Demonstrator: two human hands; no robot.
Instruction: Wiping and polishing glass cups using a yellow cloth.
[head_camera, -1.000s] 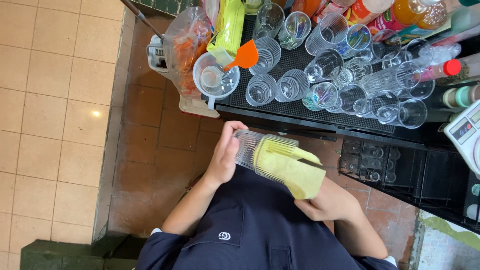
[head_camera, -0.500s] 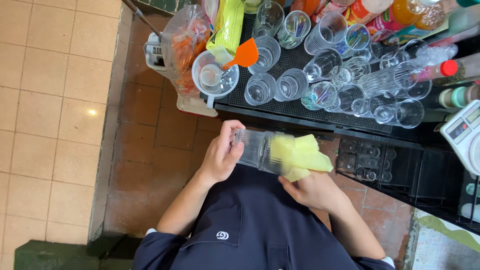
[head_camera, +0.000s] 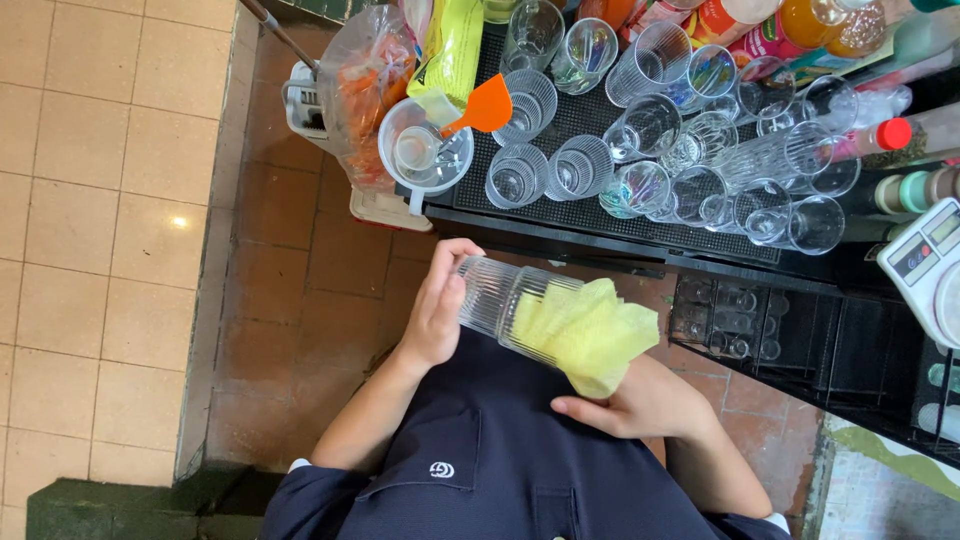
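Observation:
My left hand (head_camera: 437, 308) grips the base end of a ribbed clear glass (head_camera: 505, 302), held sideways in front of my body. A yellow cloth (head_camera: 585, 335) is stuffed into the glass's mouth and spills out of it. My right hand (head_camera: 635, 405) holds the cloth from below and behind, fingers closed on its bunched end. Both hands are just below the front edge of a black counter mat (head_camera: 590, 120) covered with several clear glasses (head_camera: 520, 180).
A clear measuring jug (head_camera: 425, 155) with an orange spatula (head_camera: 485, 105) stands at the mat's left corner, beside a plastic bag of orange items (head_camera: 365, 80). Bottles (head_camera: 820, 25) line the back. A scale (head_camera: 925, 265) sits at right. Tiled floor (head_camera: 110, 200) lies to the left.
The cloth has been pushed deeper into the glass and bunched; my right hand has shifted lower under it, and the glass has turned slightly in my left hand.

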